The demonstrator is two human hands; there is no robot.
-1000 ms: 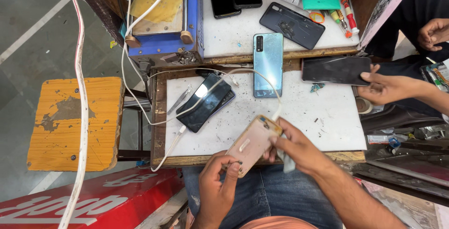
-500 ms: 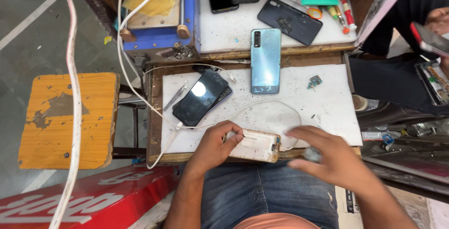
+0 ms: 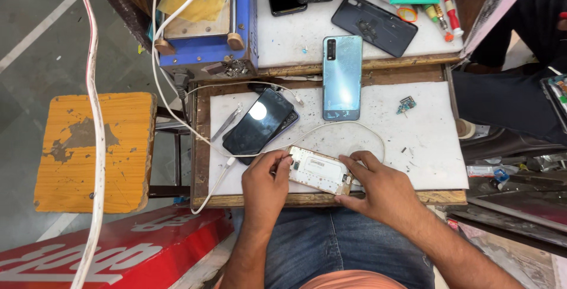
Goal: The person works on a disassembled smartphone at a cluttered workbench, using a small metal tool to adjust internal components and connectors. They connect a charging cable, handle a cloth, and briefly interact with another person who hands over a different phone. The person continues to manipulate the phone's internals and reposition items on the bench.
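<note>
From my head camera, looking down: my left hand (image 3: 265,178) pinches the left end of the opened gold phone frame (image 3: 319,170), fingers closed on its edge, and my right hand (image 3: 378,187) presses on its right end with the fingers spread flat rather than clamped. The frame lies on the near edge of the white work mat (image 3: 425,147), just above my lap.

As I judge it, the frame sits so close to the near edge that a slip of either hand could tip it off onto my knees. The white cable (image 3: 360,131) loops right behind the frame; if I drag the frame far, I could snag it and tug the black phone (image 3: 258,122) lying to the far left. A small green circuit part (image 3: 406,105) rests loose to the far right and could be swept away by my wrist.

Further off lie a light blue phone (image 3: 342,76), tweezers (image 3: 227,122) beside the black phone, and an orange stool (image 3: 94,150) at left.
</note>
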